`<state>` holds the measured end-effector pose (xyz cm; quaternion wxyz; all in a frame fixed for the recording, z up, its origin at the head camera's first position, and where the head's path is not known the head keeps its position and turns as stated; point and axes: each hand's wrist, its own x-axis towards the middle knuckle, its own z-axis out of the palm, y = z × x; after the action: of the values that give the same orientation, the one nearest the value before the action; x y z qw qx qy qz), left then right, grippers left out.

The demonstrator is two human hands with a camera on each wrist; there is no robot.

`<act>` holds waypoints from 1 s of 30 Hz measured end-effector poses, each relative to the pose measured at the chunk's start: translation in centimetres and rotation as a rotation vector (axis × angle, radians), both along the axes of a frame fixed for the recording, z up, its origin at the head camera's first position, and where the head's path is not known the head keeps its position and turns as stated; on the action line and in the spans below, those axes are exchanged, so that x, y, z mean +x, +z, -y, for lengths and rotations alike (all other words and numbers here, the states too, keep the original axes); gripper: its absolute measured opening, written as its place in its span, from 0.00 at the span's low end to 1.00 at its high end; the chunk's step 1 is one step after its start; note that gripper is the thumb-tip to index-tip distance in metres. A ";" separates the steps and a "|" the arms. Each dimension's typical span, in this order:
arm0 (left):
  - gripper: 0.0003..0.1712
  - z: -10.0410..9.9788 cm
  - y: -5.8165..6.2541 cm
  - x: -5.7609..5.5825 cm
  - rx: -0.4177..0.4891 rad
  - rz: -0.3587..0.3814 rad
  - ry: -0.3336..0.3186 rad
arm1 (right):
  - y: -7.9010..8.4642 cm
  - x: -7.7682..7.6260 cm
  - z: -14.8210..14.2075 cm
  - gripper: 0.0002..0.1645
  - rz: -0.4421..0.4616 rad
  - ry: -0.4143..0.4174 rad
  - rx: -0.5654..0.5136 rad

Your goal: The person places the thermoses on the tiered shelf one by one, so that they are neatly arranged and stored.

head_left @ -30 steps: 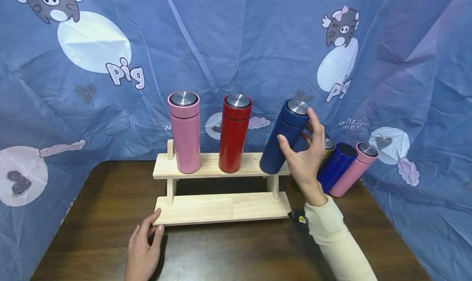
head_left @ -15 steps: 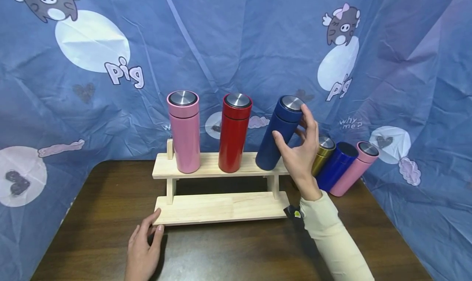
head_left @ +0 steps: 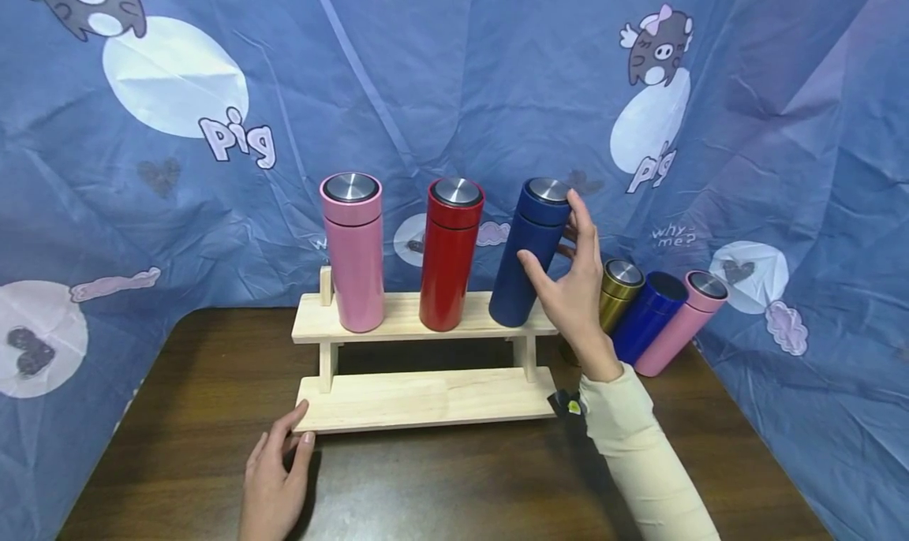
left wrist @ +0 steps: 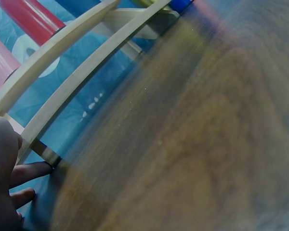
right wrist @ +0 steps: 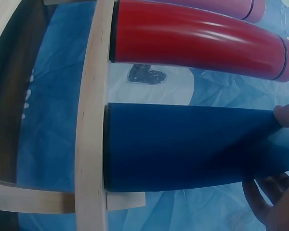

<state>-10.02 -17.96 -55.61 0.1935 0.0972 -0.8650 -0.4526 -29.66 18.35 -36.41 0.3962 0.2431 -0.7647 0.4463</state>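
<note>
Fingers (head_left: 584, 229) and thumb of the right hand (head_left: 574, 292) grip the dark blue bottle (head_left: 524, 249) high up, probably to steady it where its base meets the upper shelf (head_left: 402, 317) beside the red bottle (head_left: 450, 261). The right forearm (head_left: 648, 458) slants up from lower right, while the left hand (head_left: 275, 474), fingers loosely spread, touches the lower shelf (head_left: 426, 401) at its corner, perhaps bracing it.
</note>
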 end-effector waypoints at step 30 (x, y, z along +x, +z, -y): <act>0.26 0.0 -0.1 0.0 -0.011 -0.002 -0.002 | -0.1 1.0 -0.7 0.61 0.065 0.060 0.071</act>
<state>-10.00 -17.99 -55.72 0.1946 0.0948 -0.8674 -0.4481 -28.70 19.07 -36.47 0.3489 0.2653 -0.7849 0.4380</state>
